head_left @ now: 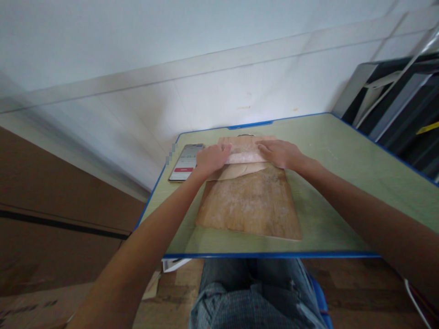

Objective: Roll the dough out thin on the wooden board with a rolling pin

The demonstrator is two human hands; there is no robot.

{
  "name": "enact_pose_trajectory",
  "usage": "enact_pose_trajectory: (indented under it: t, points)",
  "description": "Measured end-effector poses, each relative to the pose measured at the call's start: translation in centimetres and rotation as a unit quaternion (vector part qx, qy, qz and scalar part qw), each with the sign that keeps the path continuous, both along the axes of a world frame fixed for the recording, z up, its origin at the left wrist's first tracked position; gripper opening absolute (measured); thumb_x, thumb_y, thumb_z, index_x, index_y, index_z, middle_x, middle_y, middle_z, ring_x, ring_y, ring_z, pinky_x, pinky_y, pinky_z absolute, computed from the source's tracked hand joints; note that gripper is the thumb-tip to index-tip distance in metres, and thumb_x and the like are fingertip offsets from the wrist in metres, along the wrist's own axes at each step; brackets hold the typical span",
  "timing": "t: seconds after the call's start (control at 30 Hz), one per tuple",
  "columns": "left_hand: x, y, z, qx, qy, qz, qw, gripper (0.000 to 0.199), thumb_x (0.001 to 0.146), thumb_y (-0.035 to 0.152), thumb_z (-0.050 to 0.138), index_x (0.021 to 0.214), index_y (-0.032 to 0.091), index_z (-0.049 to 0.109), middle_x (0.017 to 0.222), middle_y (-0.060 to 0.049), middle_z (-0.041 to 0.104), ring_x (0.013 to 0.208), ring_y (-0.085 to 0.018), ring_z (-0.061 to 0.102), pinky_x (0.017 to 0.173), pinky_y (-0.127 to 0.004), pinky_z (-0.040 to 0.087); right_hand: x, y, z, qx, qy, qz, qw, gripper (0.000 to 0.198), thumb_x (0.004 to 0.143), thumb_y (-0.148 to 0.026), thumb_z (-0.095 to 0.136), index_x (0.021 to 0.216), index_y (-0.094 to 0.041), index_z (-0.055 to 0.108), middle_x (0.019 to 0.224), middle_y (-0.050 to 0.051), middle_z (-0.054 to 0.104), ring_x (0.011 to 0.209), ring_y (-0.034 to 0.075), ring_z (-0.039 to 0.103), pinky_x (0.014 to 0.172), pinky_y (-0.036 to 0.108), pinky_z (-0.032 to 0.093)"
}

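A worn wooden clipboard [247,205] lies flat on the table, its clip [246,135] just showing at the far edge. Across its upper part is a sheet of brown paper [245,156], rolled or folded over on itself, with a loose near edge slanting over the wood. My left hand [213,160] grips the paper's left end, fingers closed and thumb on top. At the right end, my right hand [279,153] is also closed on the paper, its fingertips pointing inward. The undersides of both hands are hidden.
A phone [185,163] with a lit screen lies left of the clipboard. The pale green table [329,183] has a blue rim and stands against a white wall. Dark flat items [401,96] lean at the right. Brown cardboard [51,192] stands at the left.
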State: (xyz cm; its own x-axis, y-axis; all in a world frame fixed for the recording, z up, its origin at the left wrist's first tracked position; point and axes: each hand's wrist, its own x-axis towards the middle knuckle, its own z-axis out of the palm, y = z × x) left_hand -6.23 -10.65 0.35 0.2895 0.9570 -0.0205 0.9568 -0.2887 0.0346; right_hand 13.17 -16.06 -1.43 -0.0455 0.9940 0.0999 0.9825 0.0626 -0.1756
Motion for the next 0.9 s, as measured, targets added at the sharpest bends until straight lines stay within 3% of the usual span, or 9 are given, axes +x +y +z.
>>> enact_pose_trajectory:
  t: [0.13, 0.33, 0.6, 0.9]
  points:
    - [-0.3, -0.4, -0.4, 0.043, -0.017, -0.013, 0.999, 0.063, 0.093, 0.050, 0.016, 0.108, 0.015, 0.066, 0.110, -0.015, 0.068, 0.105, -0.030, 0.062, 0.087, -0.043, 0.047, -0.2, -0.7, 0.0, 0.003, 0.000, -0.003, 1.000, 0.052, 0.095, -0.037, 0.018, 0.116, -0.021, 0.062, 0.125, 0.008, 0.062, 0.113, 0.026, 0.057, 0.092, 0.041, 0.044]
    - [0.3, 1.2, -0.3, 0.010, -0.018, 0.013, 1.000, 0.055, 0.092, 0.047, 0.022, 0.116, 0.019, 0.063, 0.120, -0.014, 0.064, 0.111, -0.032, 0.059, 0.090, -0.044, 0.045, 0.3, 1.3, -0.1, -0.012, -0.003, 0.003, 1.000, 0.049, 0.095, -0.035, 0.020, 0.115, -0.023, 0.064, 0.127, 0.005, 0.061, 0.113, 0.024, 0.057, 0.091, 0.037, 0.043]
    - [-0.1, 0.1, -0.5, 0.044, -0.012, 0.000, 0.999, 0.055, 0.091, 0.042, 0.021, 0.105, 0.018, 0.068, 0.111, -0.014, 0.068, 0.104, -0.031, 0.063, 0.084, -0.042, 0.048, -0.1, -0.3, -0.2, 0.008, -0.014, -0.012, 1.000, 0.051, 0.095, -0.039, 0.019, 0.113, -0.023, 0.064, 0.120, 0.007, 0.065, 0.107, 0.026, 0.060, 0.087, 0.039, 0.045]
    - [0.1, 0.5, -0.6, 0.045, -0.009, 0.016, 0.999, 0.054, 0.091, 0.040, 0.022, 0.108, 0.018, 0.068, 0.112, -0.014, 0.068, 0.104, -0.030, 0.063, 0.084, -0.041, 0.048, 0.2, 0.2, -0.6, 0.015, -0.008, -0.013, 1.000, 0.051, 0.095, -0.040, 0.019, 0.111, -0.025, 0.065, 0.120, 0.005, 0.065, 0.107, 0.026, 0.060, 0.085, 0.039, 0.045]
